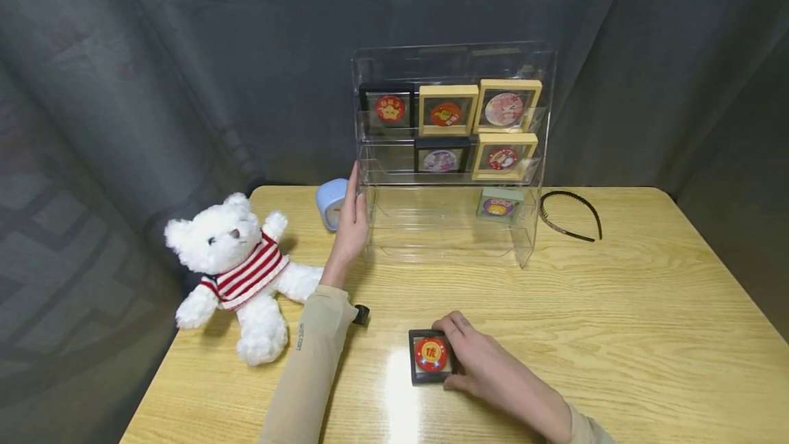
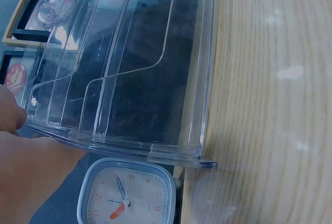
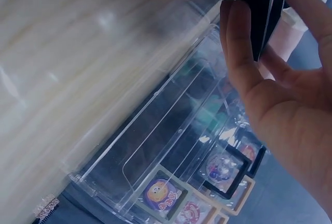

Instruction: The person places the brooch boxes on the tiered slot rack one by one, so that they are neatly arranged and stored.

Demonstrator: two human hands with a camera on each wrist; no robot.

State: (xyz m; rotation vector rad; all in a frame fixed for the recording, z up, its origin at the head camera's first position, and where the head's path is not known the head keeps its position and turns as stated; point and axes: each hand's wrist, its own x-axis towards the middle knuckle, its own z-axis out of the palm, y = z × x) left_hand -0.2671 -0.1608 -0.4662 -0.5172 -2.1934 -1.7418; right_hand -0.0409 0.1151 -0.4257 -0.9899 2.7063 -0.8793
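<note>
My right hand (image 1: 487,362) pinches a small black display frame (image 1: 414,377) by its right side, with a round red badge (image 1: 430,354) facing up. In the right wrist view this frame appears nearly edge-on between thumb and fingers. My left hand (image 1: 353,228) touches the left side of a clear acrylic tiered rack (image 1: 425,252), its fingers straight along the panel. Tan and black framed badges stand on the rack's upper two tiers. A grey-green framed badge (image 1: 500,205) sits at the right of the lower tier.
A blue alarm clock (image 1: 333,203) stands just left of the rack. Further left sits a white teddy bear (image 1: 246,262) in a striped sweater. A black headband (image 1: 573,214) lies right of the rack. Dark curtains (image 1: 246,88) hang behind the wooden table (image 1: 647,307).
</note>
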